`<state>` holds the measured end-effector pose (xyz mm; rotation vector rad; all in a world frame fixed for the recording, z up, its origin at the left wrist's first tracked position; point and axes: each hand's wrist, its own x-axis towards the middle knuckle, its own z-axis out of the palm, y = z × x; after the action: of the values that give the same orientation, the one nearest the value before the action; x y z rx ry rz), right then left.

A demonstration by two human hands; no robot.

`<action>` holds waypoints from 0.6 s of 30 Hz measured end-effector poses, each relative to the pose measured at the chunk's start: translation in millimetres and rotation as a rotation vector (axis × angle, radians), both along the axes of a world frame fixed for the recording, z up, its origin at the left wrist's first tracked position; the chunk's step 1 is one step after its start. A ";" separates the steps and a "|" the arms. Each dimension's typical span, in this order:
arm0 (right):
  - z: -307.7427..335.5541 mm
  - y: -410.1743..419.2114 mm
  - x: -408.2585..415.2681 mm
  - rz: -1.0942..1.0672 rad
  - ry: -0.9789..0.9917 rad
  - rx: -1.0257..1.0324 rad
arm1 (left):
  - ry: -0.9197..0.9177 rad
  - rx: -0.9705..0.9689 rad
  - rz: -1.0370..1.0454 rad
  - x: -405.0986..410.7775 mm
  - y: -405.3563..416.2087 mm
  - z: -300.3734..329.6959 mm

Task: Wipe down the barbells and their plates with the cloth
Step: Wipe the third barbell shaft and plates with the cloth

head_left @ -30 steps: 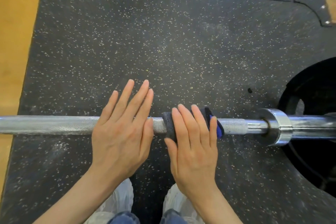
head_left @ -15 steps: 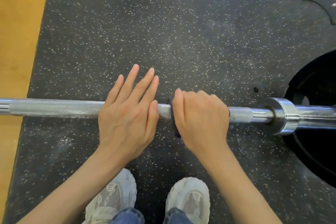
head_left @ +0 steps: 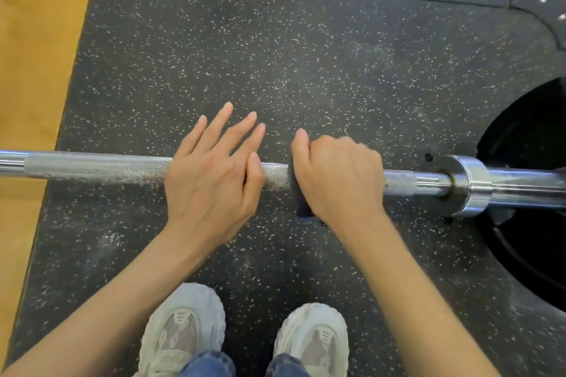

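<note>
Gripping the barbell [head_left: 92, 167], right hand [head_left: 338, 176] mostly hides the cloth [head_left: 301, 203].

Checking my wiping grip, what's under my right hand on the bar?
The right hand is curled around the barbell shaft with a dark cloth wrapped beneath it. Only the cloth's edge shows beside the thumb; the rest and the bar there are covered.

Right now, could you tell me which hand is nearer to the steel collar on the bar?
Right. The right hand grips the bar just short of the collar; the left hand rests on the bar farther away, beyond the right one.
</note>
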<state>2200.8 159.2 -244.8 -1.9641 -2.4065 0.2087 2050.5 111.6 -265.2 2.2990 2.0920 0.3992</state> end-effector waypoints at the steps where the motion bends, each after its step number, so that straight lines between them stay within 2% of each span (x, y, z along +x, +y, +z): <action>1: -4.3 -12.4 3.7 -0.009 0.083 0.148 | -0.001 -0.004 0.005 0.0 1.4 0.4; 3: -23.8 -45.6 12.3 0.039 0.228 0.345 | -0.002 -0.006 0.020 -0.4 4.1 1.1; 5: -37.4 -49.0 17.7 0.094 0.237 0.436 | 0.001 -0.013 0.026 0.3 7.2 1.4; 7: -19.5 -17.1 7.9 0.011 0.202 0.400 | 0.010 -0.034 0.024 0.1 11.2 1.3; 9: -4.0 11.8 -3.3 -0.037 0.037 0.195 | 0.013 -0.057 0.025 -1.8 16.7 1.6; 10: -4.2 13.9 -2.6 -0.031 0.021 0.151 | 0.012 -0.069 0.023 -2.5 19.5 2.4; 14: -27.3 -17.3 18.6 0.068 0.207 0.405 | 0.022 -0.066 -0.012 -8.1 23.1 7.4; 17: -36.5 -15.7 21.3 0.080 0.200 0.496 | -0.014 -0.043 0.019 -15.8 11.1 9.4; 18: -26.8 -2.3 13.8 0.033 0.171 0.463 | -0.031 -0.044 0.035 -20.0 6.7 9.0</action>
<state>2214.6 156.8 -271.6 -1.6300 -2.1378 -0.1614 2030.5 118.2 -256.3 2.2205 2.1077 0.3832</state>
